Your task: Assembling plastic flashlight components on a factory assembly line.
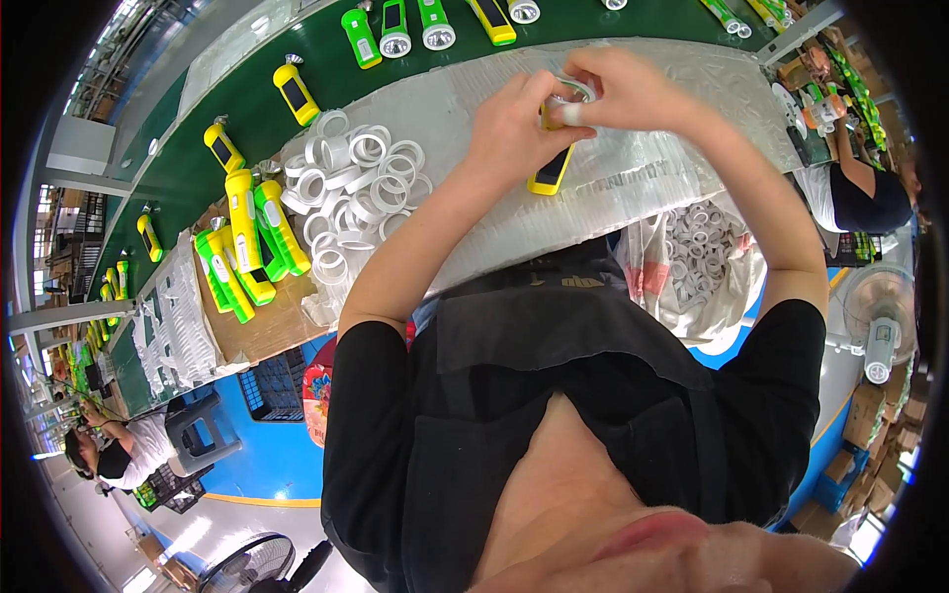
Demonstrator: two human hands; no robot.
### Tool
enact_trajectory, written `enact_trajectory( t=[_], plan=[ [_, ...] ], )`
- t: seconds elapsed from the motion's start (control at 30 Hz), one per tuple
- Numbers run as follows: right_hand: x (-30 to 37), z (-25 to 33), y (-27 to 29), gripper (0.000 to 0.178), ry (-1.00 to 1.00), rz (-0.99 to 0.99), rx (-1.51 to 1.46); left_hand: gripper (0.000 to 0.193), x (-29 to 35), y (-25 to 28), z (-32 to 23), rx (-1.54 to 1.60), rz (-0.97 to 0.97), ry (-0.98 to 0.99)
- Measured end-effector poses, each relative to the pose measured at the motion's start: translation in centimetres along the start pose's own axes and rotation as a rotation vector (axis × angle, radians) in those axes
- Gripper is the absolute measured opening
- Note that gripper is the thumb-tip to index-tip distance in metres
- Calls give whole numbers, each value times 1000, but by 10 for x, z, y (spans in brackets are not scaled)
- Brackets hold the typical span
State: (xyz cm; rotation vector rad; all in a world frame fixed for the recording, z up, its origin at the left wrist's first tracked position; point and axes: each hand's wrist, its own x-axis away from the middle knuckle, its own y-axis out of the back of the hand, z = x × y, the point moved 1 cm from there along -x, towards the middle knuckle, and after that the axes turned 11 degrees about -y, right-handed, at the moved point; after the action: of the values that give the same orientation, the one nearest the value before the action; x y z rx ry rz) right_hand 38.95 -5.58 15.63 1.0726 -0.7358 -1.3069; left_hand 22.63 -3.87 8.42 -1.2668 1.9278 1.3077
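Over the covered bench, my left hand [516, 121] is closed round a yellow flashlight [550, 176], its dark panel end pointing down toward me. My right hand [628, 91] meets it at the flashlight's head, thumb and fingers curled on a white ring [585, 91]. Fingers partly hide the head, so I cannot tell how far the ring sits on it. Something white is wrapped on a finger there. Left of my left forearm lies a heap of loose white rings [368, 148]. Beyond the heap, several yellow and green flashlights [240, 217] are piled on cardboard.
A green conveyor belt [336, 79] runs along the far side, carrying flashlights [436, 25]. Below the bench, right of my body, a bag of white rings [697, 247] stands open. Co-workers sit at left [143, 450] and right [860, 198]. A fan [878, 316] stands at right.
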Motion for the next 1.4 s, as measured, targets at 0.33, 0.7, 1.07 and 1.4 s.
enact_trajectory(
  t=[0.33, 0.7, 1.07, 1.4],
  plan=[
    [16, -21, -28, 62, 8, 66, -442, 44, 2, 1, 7, -35, -32, 1],
    [69, 15, -155, 61, -500, -223, -1034, 45, 5, 24, 10, 199, 113, 154],
    [84, 56, -102, 30, 60, 1001, -1921, 28, -9, 39, -35, 1124, -170, 242],
    [54, 31, -132, 47, -307, -56, -1065, 72, -12, 45, -10, 943, -95, 277]
  ],
)
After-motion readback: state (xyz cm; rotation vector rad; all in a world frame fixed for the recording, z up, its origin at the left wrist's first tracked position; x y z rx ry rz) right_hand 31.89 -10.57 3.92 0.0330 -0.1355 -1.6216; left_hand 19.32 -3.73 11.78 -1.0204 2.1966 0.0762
